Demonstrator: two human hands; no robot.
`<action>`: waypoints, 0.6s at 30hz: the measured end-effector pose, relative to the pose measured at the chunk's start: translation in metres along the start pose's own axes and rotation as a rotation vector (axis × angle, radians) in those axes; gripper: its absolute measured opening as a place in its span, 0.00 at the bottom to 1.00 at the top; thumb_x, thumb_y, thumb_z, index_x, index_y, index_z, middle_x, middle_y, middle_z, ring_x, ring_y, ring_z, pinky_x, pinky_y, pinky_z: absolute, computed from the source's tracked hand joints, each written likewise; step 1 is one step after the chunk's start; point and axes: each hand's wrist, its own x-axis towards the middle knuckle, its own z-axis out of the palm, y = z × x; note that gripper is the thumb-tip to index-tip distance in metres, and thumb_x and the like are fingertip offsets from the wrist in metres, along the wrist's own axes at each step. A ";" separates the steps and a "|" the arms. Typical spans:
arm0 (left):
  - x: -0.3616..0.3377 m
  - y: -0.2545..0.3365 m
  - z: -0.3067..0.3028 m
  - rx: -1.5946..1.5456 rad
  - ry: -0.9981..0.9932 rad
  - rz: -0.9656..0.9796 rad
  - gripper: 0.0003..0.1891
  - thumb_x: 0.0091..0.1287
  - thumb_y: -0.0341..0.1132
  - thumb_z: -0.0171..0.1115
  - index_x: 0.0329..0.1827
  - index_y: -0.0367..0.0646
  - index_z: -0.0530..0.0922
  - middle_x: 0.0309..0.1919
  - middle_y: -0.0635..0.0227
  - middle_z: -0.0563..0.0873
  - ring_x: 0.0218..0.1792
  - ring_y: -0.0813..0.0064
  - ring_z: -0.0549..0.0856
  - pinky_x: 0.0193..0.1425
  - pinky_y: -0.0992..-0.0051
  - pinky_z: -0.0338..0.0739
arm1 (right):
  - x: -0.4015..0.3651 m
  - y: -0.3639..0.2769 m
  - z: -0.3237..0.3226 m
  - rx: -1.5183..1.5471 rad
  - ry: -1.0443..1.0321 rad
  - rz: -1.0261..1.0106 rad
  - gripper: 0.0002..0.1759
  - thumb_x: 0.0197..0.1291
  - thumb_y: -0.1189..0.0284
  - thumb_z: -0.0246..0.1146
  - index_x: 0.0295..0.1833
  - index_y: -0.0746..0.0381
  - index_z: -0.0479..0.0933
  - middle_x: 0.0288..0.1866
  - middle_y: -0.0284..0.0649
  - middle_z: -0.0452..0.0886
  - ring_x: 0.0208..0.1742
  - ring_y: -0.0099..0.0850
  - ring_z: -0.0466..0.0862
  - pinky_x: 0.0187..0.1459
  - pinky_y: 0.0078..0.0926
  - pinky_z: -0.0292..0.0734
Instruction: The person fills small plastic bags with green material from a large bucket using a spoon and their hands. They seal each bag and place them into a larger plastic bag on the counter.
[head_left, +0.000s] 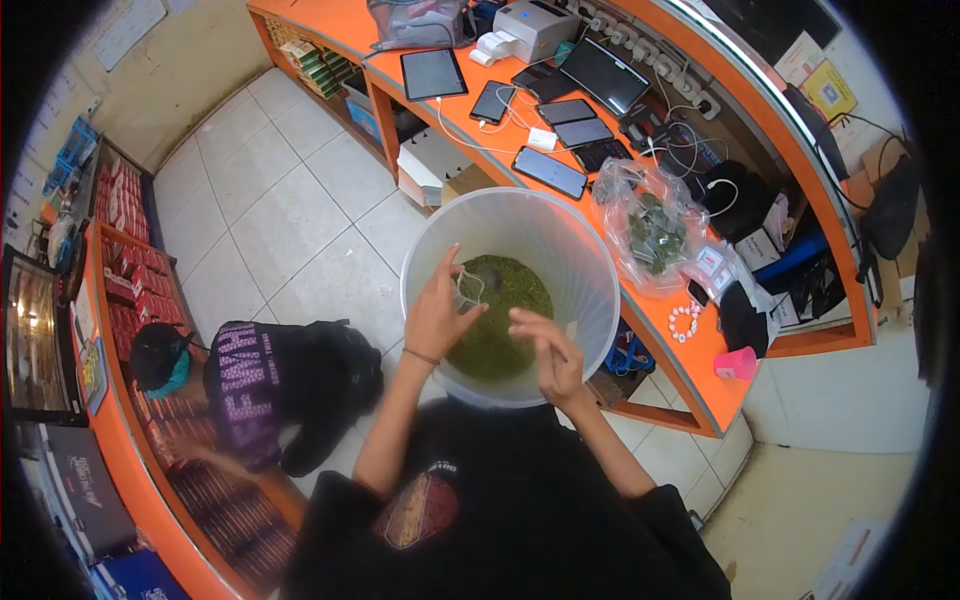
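A large translucent plastic tub (588, 235) stands in front of me, its bottom covered with green chopped leaf (515, 275). Over its left side is my left hand (440, 315), thumb and fingers curved around a thin pale rubber band (470, 288) looped at the fingers. My right hand (553, 358) hovers over the near right part of the tub, fingers apart and slightly bent, with nothing seen in it. A rounded grey object (489, 277) lies on the green leaf, just beyond the band.
An orange counter (690, 365) runs along the right, bearing phones (550, 172), a tablet (433, 75), a label printer (535, 28), a clear bag of green leaves (655, 235) and a pink cup (737, 363). A person (265, 390) crouches at the left shelves (225, 510).
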 end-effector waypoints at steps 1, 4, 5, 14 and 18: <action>0.000 0.001 0.000 0.005 0.019 -0.007 0.51 0.52 0.43 0.78 0.77 0.50 0.54 0.55 0.61 0.83 0.41 0.57 0.87 0.44 0.63 0.82 | 0.000 0.001 0.007 0.011 0.017 0.073 0.17 0.77 0.68 0.47 0.48 0.68 0.77 0.57 0.51 0.80 0.54 0.39 0.83 0.51 0.35 0.79; 0.001 0.007 -0.004 -0.034 0.056 -0.049 0.50 0.53 0.41 0.78 0.77 0.49 0.55 0.54 0.61 0.82 0.44 0.55 0.86 0.45 0.62 0.81 | 0.025 0.020 0.010 -0.201 -0.140 0.418 0.18 0.76 0.68 0.46 0.48 0.71 0.76 0.48 0.58 0.82 0.46 0.50 0.84 0.51 0.38 0.79; 0.001 0.009 -0.006 -0.078 0.062 -0.074 0.49 0.53 0.39 0.77 0.76 0.49 0.56 0.54 0.61 0.81 0.47 0.53 0.84 0.47 0.61 0.81 | 0.025 0.034 0.011 -0.385 -0.417 0.616 0.19 0.76 0.67 0.46 0.49 0.73 0.76 0.45 0.61 0.83 0.43 0.54 0.84 0.52 0.39 0.79; 0.001 0.007 -0.002 -0.099 0.091 -0.031 0.48 0.55 0.42 0.77 0.76 0.46 0.57 0.56 0.58 0.80 0.40 0.60 0.87 0.41 0.65 0.82 | -0.007 0.091 0.032 0.224 -0.898 1.052 0.26 0.77 0.61 0.46 0.45 0.76 0.77 0.41 0.56 0.83 0.47 0.45 0.87 0.50 0.35 0.83; 0.000 0.008 -0.004 -0.147 0.081 -0.088 0.48 0.55 0.42 0.76 0.76 0.45 0.57 0.56 0.57 0.80 0.44 0.57 0.86 0.43 0.64 0.82 | 0.008 0.108 0.024 0.410 -0.603 1.050 0.26 0.78 0.60 0.45 0.49 0.76 0.75 0.47 0.51 0.82 0.47 0.39 0.87 0.51 0.32 0.84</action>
